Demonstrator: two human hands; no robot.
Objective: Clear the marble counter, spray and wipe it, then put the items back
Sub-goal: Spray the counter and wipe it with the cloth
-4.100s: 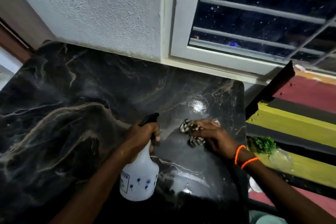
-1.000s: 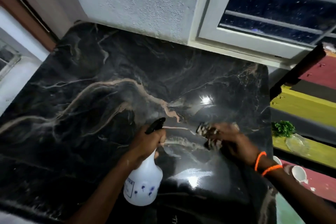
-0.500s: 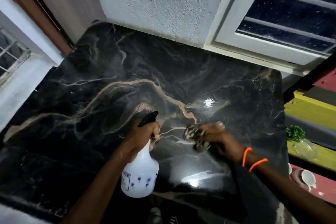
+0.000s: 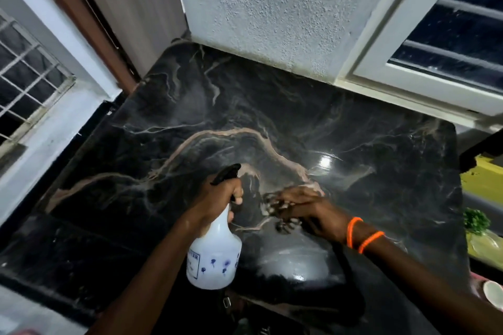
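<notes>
Cloth (image 4: 283, 215) bunched under my right hand (image 4: 307, 212), fingers pressed flat on it mid-counter (image 4: 190, 106), while my left hand (image 4: 220, 196) clamps the spray bottle (image 4: 215, 255) neck above the near edge; I judge overlapping strokes toward the unwiped left best.

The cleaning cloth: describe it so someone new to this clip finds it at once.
Start at the black marble counter with its pale vein. Near the front, beside the white spray bottle, the right hand with orange wristbands presses on the cloth. It is the only crumpled, dark-and-light patterned thing there.
</notes>
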